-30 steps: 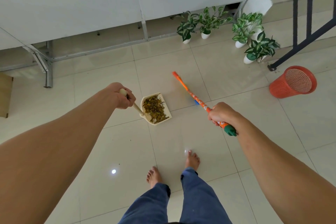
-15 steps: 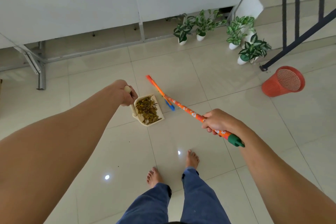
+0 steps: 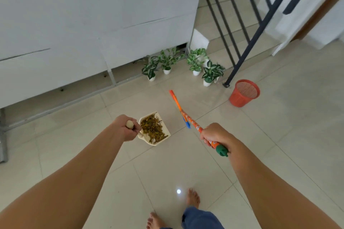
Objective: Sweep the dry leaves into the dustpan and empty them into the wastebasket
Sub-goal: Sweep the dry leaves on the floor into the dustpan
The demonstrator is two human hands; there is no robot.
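Note:
My left hand grips the cream handle of a cream dustpan held above the tiled floor. A heap of dry brown leaves lies in the pan. My right hand is closed around the orange patterned broom handle, just above its green end cap. The broom's orange and blue head points away from me, between the dustpan and the basket. The red mesh wastebasket stands upright on the floor to the far right, beside the stair railing foot.
Several small potted plants in white pots line the base of the white wall panels. A dark metal stair railing rises behind the basket. My bare feet stand on glossy beige tiles.
The view has lifted and swung right, bringing the wastebasket and railing closer to centre. My right foot has stepped forward. Both hands keep their grips on dustpan and broom.

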